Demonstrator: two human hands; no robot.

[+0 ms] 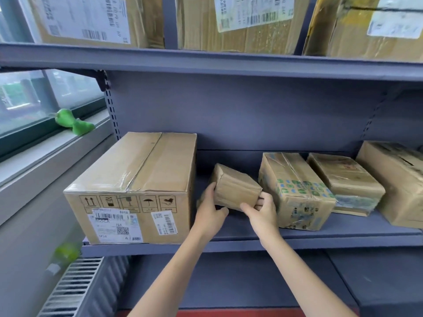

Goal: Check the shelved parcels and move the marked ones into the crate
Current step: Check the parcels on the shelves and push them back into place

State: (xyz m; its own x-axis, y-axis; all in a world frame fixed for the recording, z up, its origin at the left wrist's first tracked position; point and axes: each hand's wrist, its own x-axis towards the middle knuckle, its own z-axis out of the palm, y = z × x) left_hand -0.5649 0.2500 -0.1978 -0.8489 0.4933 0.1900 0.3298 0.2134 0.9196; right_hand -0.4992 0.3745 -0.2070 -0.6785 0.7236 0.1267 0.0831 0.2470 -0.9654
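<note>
Small parcel (235, 188) sits in a gap on the shelf (229, 244), hemmed by the large box (135, 191) to its left and the printed box (295, 191) just right; open headroom above, front edge unobstructed.

Two bare forearms come up from the bottom edge of the view, one on each side of the middle. No sleeve covers either arm as far as the picture shows them. The left hand (209, 208) and the right hand (263, 212) wear no gloves, rings, watch or wristband. The nails that show are short and plain, without polish.
</note>
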